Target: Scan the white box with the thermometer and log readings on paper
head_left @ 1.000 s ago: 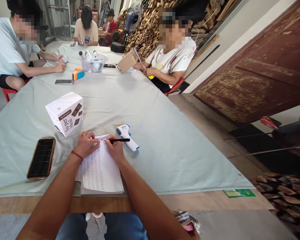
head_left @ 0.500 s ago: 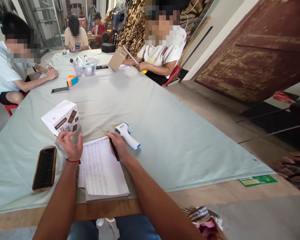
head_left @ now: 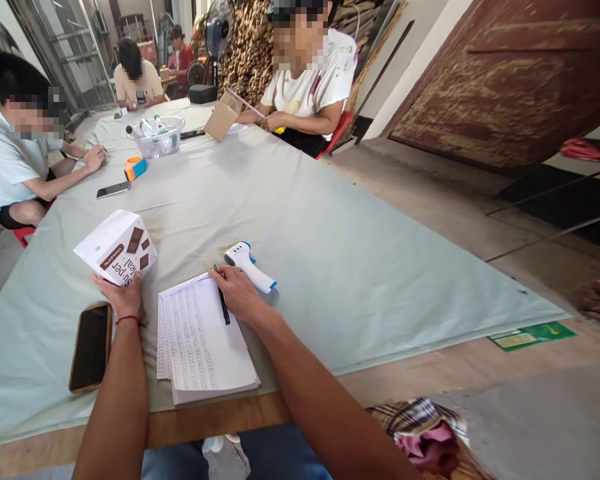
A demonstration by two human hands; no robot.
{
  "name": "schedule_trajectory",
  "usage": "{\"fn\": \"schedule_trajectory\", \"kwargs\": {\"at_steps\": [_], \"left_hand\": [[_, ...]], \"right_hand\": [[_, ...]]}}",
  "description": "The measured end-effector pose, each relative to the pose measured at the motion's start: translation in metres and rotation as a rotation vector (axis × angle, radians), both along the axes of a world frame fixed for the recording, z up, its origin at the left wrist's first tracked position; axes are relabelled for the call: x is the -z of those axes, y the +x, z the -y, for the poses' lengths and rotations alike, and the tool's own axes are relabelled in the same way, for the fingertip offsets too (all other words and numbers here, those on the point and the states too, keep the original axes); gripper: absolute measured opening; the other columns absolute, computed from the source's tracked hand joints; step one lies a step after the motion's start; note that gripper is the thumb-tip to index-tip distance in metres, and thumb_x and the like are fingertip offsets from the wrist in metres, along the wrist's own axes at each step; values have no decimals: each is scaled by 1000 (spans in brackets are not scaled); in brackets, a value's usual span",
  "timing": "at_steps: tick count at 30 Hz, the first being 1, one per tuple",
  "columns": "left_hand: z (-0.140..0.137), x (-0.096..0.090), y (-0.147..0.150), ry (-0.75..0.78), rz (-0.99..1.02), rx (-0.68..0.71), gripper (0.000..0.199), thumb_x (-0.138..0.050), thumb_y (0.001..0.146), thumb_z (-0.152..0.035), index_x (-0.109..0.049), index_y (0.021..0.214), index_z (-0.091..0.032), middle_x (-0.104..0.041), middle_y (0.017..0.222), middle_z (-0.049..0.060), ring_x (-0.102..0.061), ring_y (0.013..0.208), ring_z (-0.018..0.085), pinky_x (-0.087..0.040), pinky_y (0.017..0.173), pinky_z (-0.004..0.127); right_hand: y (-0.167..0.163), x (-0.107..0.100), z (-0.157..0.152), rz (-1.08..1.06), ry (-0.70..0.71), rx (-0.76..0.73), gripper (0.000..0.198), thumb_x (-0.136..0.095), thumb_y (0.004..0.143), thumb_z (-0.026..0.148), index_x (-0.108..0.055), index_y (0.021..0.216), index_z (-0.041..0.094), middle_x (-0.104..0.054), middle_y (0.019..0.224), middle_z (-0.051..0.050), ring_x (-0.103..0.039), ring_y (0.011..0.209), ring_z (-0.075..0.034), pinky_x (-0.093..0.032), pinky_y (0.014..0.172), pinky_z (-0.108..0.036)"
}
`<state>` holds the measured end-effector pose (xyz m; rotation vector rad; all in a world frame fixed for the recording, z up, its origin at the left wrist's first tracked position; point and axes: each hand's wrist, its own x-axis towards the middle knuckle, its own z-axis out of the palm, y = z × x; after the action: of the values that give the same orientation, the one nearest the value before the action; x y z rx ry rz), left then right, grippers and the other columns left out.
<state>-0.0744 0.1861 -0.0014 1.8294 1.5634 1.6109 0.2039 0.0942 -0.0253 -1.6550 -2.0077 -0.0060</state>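
My left hand (head_left: 120, 298) is at the near lower edge of a white box (head_left: 115, 250) with brown chocolate-bar pictures, its fingers and thumb round the bottom. The box is tilted, its printed side facing me. In my right hand (head_left: 237, 291) is a black pen (head_left: 223, 300), pointing down toward me over the paper's upper right edge. Beneath it lies a stack of paper sheets (head_left: 210, 347), covered on the left with rows of handwriting. A white and blue infrared thermometer (head_left: 253, 268) lies just beyond my right hand. Left of my left forearm rests a dark-screened phone (head_left: 91, 348) in a brown case.
A pale green cloth (head_left: 360, 267) covers the long table. Farther off are another phone (head_left: 113, 190), an orange-blue roll (head_left: 135, 169), a clear basin (head_left: 157, 143) of bottles and a cardboard box (head_left: 223, 117). Several people sit around; a green card (head_left: 530, 335) lies at the near edge.
My left hand has gone from spread fingers in front of the white box to holding its lower edge. My right hand keeps the pen in nearly the same place. The view has shifted slightly.
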Motion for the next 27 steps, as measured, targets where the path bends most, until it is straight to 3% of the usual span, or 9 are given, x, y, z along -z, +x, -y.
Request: {"fn": "schedule_trajectory", "kwargs": {"at_steps": [4, 7, 9, 12, 16, 19, 21, 24, 27], "left_hand": [[-3, 2, 2, 0, 173, -134, 91, -81, 69, -30, -24, 139, -15, -46, 133, 17, -52, 124, 24, -46, 105, 46], [0, -3, 9, 41, 372, -135, 92, -85, 61, -31, -33, 134, -15, -51, 130, 15, -57, 117, 24, -48, 103, 44], [5, -8, 15, 89, 505, -89, 90, -86, 58, -34, -37, 132, -15, -54, 130, 16, -59, 115, 24, -48, 102, 42], [14, -16, 26, 92, 631, -24, 73, -84, 64, -42, -50, 123, -16, -60, 125, 13, -61, 111, 23, -49, 101, 38], [26, -22, 40, -17, 717, 85, 57, -78, 71, -52, -61, 113, -18, -68, 115, 10, -64, 109, 22, -49, 99, 35], [33, -22, 48, -127, 749, 167, 57, -78, 69, -54, -64, 110, -16, -71, 108, 9, -66, 103, 22, -50, 95, 34], [36, -21, 52, -181, 725, 196, 59, -81, 67, -52, -64, 110, -15, -71, 107, 10, -66, 100, 22, -51, 92, 34], [40, -19, 57, -216, 650, 251, 62, -81, 67, -51, -63, 114, -15, -70, 111, 10, -66, 100, 22, -51, 90, 33], [43, -17, 59, -256, 568, 312, 63, -79, 70, -50, -61, 121, -16, -69, 115, 11, -66, 102, 23, -51, 91, 35]], "right_hand": [[0, -6, 3, 39, -24, -1, 45, -45, 84, 2, -66, 117, 25, -62, 109, -11, -54, 95, -24, -46, 84, -36], [-1, -18, 5, 21, -14, 22, 48, -40, 85, 1, -65, 119, 24, -62, 110, -9, -54, 96, -21, -45, 86, -33], [-1, -27, 7, -16, 45, 145, 46, -41, 87, 4, -62, 123, 22, -61, 115, -11, -53, 103, -23, -42, 90, -35], [3, -36, 11, -39, 87, 486, 45, -55, 85, 16, -54, 130, 12, -53, 128, -20, -47, 116, -31, -36, 97, -44], [14, -41, 16, -12, -188, 671, 51, -63, 83, 28, -51, 127, 4, -58, 118, -26, -53, 108, -35, -38, 91, -46], [20, -45, 14, -66, -351, 652, 36, -59, 86, 28, -57, 115, 8, -63, 110, -23, -57, 103, -32, -42, 85, -40], [20, -49, 12, -188, -359, 633, 31, -58, 84, 27, -59, 111, 11, -64, 109, -21, -58, 104, -31, -43, 84, -39], [10, -55, 10, -620, -212, 515, 34, -58, 81, 33, -60, 111, 16, -66, 106, -13, -59, 101, -28, -44, 84, -37], [-11, -60, 15, -1178, -83, 166, 33, -57, 81, 47, -61, 100, 20, -66, 91, -5, -59, 86, -22, -45, 76, -32]]}}
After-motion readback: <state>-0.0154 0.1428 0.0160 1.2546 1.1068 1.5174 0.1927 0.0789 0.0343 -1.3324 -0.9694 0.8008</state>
